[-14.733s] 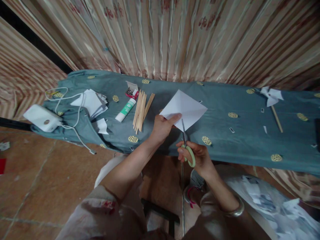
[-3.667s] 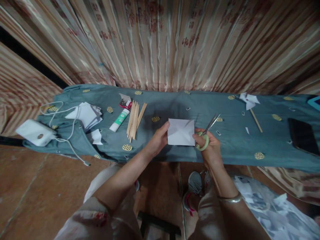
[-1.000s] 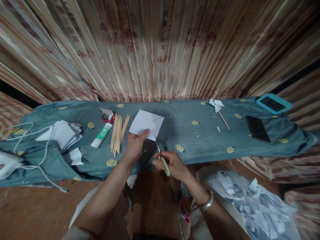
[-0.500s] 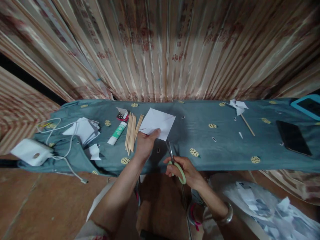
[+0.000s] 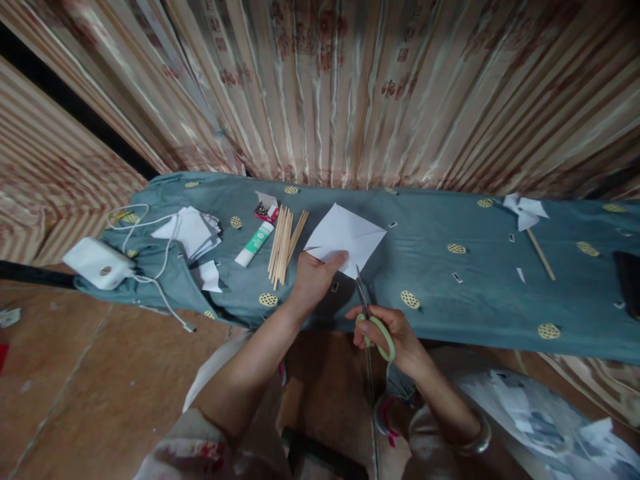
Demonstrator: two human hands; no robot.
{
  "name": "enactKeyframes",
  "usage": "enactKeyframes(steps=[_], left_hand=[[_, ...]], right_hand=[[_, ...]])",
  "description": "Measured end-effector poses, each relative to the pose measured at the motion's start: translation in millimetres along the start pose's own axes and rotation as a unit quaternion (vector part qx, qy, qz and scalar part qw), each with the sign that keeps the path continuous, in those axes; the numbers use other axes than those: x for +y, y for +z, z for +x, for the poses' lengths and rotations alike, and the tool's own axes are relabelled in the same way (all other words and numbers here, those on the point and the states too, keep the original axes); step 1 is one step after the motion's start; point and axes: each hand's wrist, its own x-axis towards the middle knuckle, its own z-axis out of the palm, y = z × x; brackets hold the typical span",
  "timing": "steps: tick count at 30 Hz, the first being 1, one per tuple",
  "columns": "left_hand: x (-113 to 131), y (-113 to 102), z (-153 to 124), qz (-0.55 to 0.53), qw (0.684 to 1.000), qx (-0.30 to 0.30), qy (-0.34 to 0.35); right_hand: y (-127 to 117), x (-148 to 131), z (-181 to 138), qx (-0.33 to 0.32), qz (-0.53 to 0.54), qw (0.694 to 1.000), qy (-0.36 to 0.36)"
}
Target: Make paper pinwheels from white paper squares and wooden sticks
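Note:
My left hand (image 5: 319,275) pinches a square white sheet of paper (image 5: 345,230) near its lower left edge, thumb on top. Slits run in from the left and right corners of the sheet. Fingers of my right hand (image 5: 387,333) are in the handles of green-handled scissors (image 5: 383,337). Their blades point up at the paper's bottom corner, the tips touching or very close to it. Just left of the paper lie several thin wooden sticks (image 5: 281,247), a green and white glue stick (image 5: 255,244) and a small red box of pins (image 5: 266,208).
A stack of white paper (image 5: 189,232) and a folded scrap (image 5: 210,276) lie at left beside a white power bank (image 5: 97,263) with cables. At right are a paper pinwheel (image 5: 524,211) on a stick and a dark phone (image 5: 629,283). A bag of paper scraps (image 5: 545,420) sits lower right.
The camera view has swung left, so the table's things appear shifted right. The scissors have come up closer to the paper's bottom corner. My left hand keeps its hold on the sheet.

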Motion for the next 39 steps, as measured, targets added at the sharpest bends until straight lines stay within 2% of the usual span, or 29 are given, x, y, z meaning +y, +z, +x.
enactKeyframes(steps=[19,30,39], left_hand=[[-2.6,-1.1,-2.7,-0.001,1.000,-0.020,-0.003],[-5.7,0.4,-1.4,0.004,1.000,-0.018,0.003],[-4.7,2.3,-2.1,-0.015,1.000,-0.020,0.000]], right_hand=[[1.9,-7.7,-0.1,0.016,-0.025,1.000,-0.004],[0.8,-1.1,0.2,0.023,-0.020,0.999,-0.024],[-0.1,-1.9,-1.0,0.021,-0.019,1.000,-0.012]])
